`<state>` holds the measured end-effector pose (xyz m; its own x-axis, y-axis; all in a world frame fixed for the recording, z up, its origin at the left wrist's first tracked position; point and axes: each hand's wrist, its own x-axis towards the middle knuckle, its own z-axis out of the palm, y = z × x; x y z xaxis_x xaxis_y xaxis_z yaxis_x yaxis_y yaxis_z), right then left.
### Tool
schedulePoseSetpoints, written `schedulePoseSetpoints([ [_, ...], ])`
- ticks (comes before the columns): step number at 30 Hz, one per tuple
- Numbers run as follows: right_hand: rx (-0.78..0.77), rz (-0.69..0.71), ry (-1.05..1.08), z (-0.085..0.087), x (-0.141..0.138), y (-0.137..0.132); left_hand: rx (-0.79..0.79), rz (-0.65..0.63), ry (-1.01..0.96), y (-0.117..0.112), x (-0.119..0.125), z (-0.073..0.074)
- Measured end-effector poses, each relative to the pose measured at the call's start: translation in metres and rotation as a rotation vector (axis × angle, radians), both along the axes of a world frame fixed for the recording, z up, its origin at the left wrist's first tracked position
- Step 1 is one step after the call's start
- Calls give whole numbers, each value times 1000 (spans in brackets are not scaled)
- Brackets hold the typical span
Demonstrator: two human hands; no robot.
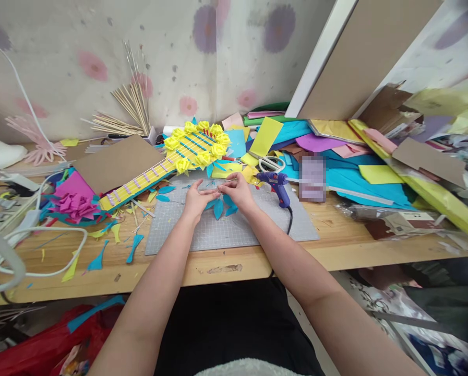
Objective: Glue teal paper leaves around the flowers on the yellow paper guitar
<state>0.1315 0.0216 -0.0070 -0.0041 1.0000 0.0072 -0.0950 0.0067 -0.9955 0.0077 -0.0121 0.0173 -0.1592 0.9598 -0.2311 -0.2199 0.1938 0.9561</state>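
Above a grey cutting mat [226, 235], my left hand [196, 199] and my right hand [239, 192] meet fingertip to fingertip. Both are pinched closed; whatever lies between the fingers is too small to make out. Blue paper leaves [218, 208] show just below my fingertips, and I cannot tell whether I touch them. Right of my right hand lies a purple hot glue gun [278, 188], its black cord running to the table's front. Behind my hands sits a guitar-shaped paper piece [194, 149] edged with yellow paper roses, its neck pointing left.
White-handled scissors [272, 164] lie among coloured paper sheets [267, 137]. Wooden sticks [132, 107] stand at the back left, by a brown board [112, 162]. Blue scraps [135, 248] and a white cable [61, 228] cover the left side. A blurred purple object [312, 177] stands to the right.
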Motion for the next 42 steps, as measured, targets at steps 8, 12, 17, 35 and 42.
schedulePoseSetpoints([
  [8, -96, -54, 129, 7, 0, -4, 2, 16, -75, 5, -4, -2],
  [12, -115, -86, 189, 8, -1, -5, -31, -4, 3, 2, -1, -4],
  [17, -133, -72, 216, 10, -1, -7, 17, 87, 25, 3, 4, -12],
  [35, -15, 160, -429, 53, 58, -17, 53, 226, -35, 11, -5, -15],
  [42, -189, 347, -743, 65, 111, -49, 94, 248, 52, 13, -8, -24],
])
